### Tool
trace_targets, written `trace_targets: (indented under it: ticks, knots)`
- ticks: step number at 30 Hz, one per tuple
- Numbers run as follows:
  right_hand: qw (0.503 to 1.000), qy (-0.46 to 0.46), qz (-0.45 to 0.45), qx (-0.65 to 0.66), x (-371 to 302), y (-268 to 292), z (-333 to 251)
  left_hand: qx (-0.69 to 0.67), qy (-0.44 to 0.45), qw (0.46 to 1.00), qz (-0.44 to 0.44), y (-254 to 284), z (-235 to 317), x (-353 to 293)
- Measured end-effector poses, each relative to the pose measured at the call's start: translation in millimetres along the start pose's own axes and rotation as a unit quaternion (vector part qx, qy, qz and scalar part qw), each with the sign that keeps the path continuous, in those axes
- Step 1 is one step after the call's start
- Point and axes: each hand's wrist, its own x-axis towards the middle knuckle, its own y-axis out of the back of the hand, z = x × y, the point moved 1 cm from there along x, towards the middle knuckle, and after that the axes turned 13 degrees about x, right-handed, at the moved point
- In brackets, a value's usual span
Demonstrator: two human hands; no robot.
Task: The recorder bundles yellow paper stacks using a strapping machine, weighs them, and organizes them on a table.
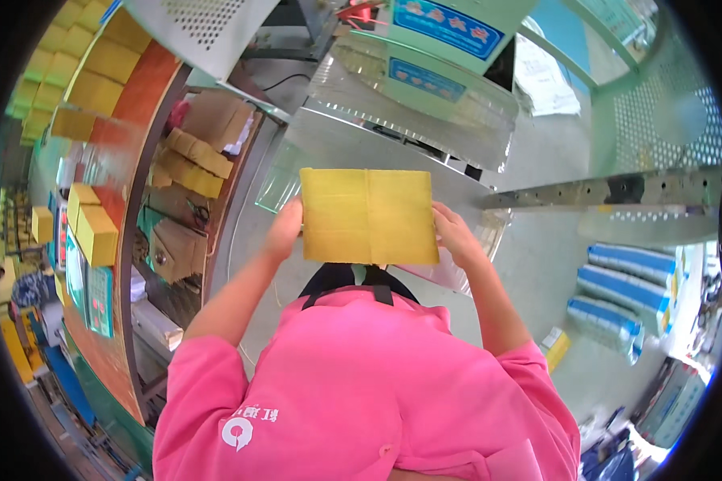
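Observation:
A flat-faced yellow rectangular block [337,218], like stacked paper with a seam running down its middle, is held up in front of my body. My left hand [285,228] grips its left edge. At the opposite edge, my right hand [456,235] presses from the right, so the block sits between both hands. The fingers are partly hidden behind it. Beyond the block lies a grey metal work surface [329,136], and on its far side stands a pale green machine [465,68] with a clear cover and blue labels.
On the left, a brown wooden table [140,96] carries yellow blocks [96,235] and a teal keypad device [99,301]. Its shelf holds yellow bundles [192,172]. A metal rail with holes [569,193] juts in from the right. Blue-and-white packs [627,280] lie on the floor.

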Motion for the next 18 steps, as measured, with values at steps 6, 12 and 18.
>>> trace_targets:
  ticks: [6, 12, 18]
  knots:
    - [0.998, -0.02, -0.01, 0.053, -18.0, -2.2, -7.5, -0.034, 0.247, 0.963, -0.099, 0.0, 53.8, 9.2]
    - [0.962, 0.192, 0.003, 0.192, -32.2, 7.3, -18.6, -0.073, 0.038, 0.995, -0.061, -3.7, 57.3, 33.3]
    - [0.89, 0.326, 0.081, 0.309, -1.4, 28.5, 24.0, 0.096, -0.202, 0.967, -0.123, -42.4, 6.0, 68.8]
